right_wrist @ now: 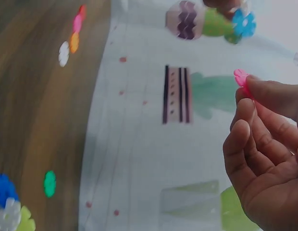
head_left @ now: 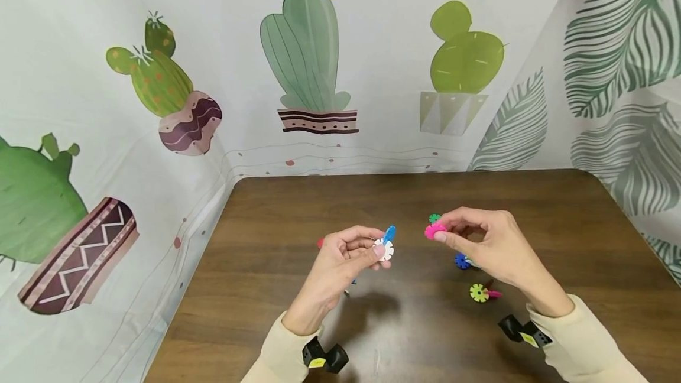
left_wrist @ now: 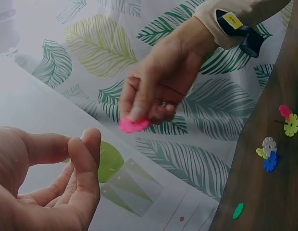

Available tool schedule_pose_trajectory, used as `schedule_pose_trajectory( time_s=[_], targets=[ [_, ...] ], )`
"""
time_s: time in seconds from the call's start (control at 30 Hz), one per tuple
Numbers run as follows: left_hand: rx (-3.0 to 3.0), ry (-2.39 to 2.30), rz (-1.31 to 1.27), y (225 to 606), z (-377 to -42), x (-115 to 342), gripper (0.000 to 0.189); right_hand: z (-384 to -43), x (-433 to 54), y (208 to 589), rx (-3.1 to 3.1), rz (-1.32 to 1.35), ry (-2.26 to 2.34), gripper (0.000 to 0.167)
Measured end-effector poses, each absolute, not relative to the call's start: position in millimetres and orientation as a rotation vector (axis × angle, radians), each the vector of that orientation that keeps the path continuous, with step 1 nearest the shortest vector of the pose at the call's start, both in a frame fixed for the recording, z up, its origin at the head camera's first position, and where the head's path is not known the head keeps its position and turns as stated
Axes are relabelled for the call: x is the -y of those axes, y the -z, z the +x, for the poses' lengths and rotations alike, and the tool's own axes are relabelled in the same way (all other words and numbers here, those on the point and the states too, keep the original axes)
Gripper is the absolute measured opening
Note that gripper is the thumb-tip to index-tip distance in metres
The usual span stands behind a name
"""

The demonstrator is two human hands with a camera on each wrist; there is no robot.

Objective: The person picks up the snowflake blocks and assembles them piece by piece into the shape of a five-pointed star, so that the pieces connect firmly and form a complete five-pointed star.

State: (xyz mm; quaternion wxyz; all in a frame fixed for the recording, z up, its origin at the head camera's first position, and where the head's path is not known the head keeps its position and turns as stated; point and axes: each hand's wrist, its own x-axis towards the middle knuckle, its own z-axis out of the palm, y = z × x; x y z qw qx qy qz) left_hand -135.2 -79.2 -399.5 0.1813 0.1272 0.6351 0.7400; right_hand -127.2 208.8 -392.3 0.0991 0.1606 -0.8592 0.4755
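My left hand point(head_left: 337, 265) pinches a white notched plastic disc point(head_left: 385, 251) between thumb and fingers. A blue notched disc point(head_left: 390, 233) is joined to its upper edge and stands edge-on; the right wrist view shows the face of this blue disc point(right_wrist: 244, 23). In the left wrist view the fingers of the left hand point(left_wrist: 57, 178) hide both pieces. To the right, my right hand point(head_left: 495, 244) holds a bright pink notched disc point(head_left: 434, 231) by its edge with thumb and fingertips. A gap separates the pink disc from the left hand's pieces, both above the table.
On the brown wooden table point(head_left: 266, 205) lie a green disc point(right_wrist: 50, 184), a joined blue, white and yellow group point(left_wrist: 269, 154), and a yellow-green disc point(head_left: 479, 293) with a pink piece. White point(right_wrist: 64, 54), orange point(right_wrist: 74, 43), pink and red discs lie farther left. Patterned cloth surrounds the table.
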Motion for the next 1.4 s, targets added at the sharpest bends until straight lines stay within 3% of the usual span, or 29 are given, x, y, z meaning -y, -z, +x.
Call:
schedule_pose_trajectory(
  time_s=[0.47,0.83,1.4],
  targets=[
    [-1.772,-2.057,0.443,384,-133,70,0.031,-111,-179,380,2.125,0.900,-1.319,0.042],
    [-1.730,-2.039,0.464,375,-127,67,0.031,-104,-174,376,2.084,0.934,-1.351,0.040],
    [-1.756,-2.033,0.511,366,-125,66,0.027,-102,-172,371,1.991,1.004,-1.351,0.018]
  ],
)
